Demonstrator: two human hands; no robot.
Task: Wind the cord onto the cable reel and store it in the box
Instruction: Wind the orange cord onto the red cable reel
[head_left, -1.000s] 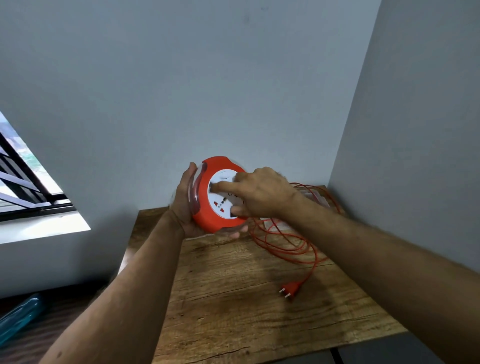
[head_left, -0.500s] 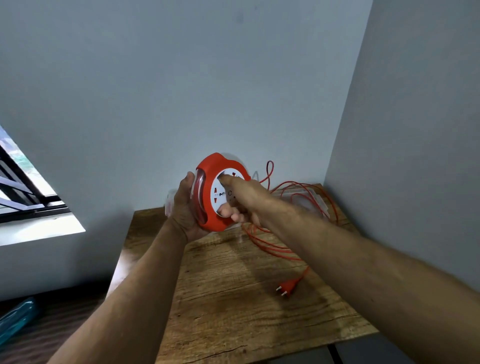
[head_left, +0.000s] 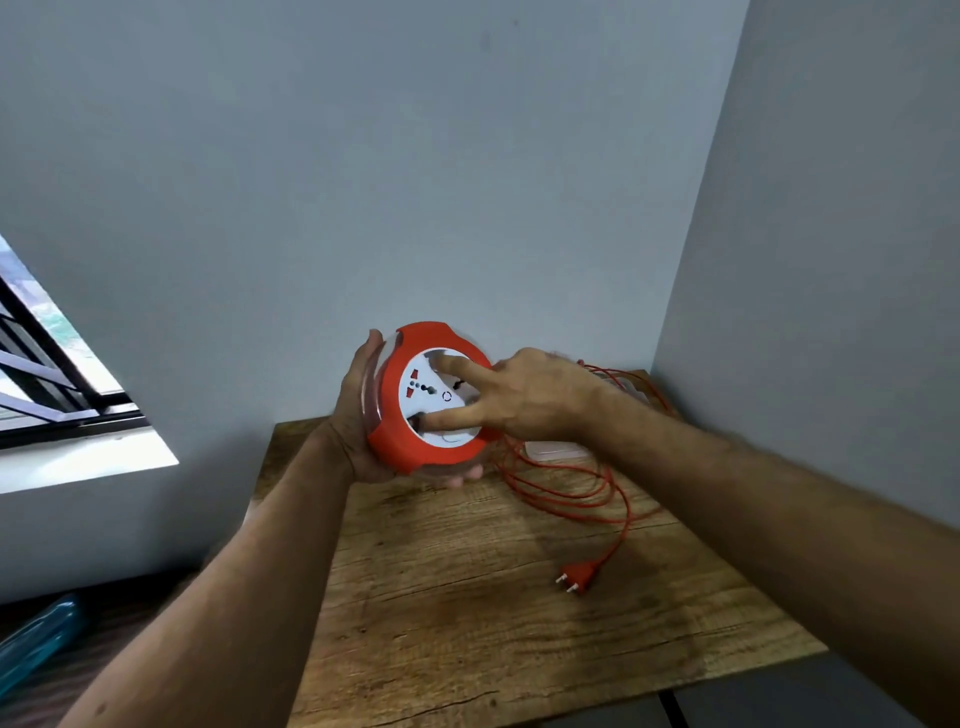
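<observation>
Left hand (head_left: 358, 415) cups the cable reel (head_left: 415, 410) as before; right hand (head_left: 524, 400) has uncurled, two fingers spread on its white face. Cord (head_left: 576, 488) lies looser.

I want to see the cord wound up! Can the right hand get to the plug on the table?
Probably yes. The plug lies bare on the table, nothing over it, but the right hand is busy on the reel.

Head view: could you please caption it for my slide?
Left hand holds the cable reel; right hand fingers its face, cord loose.
</observation>
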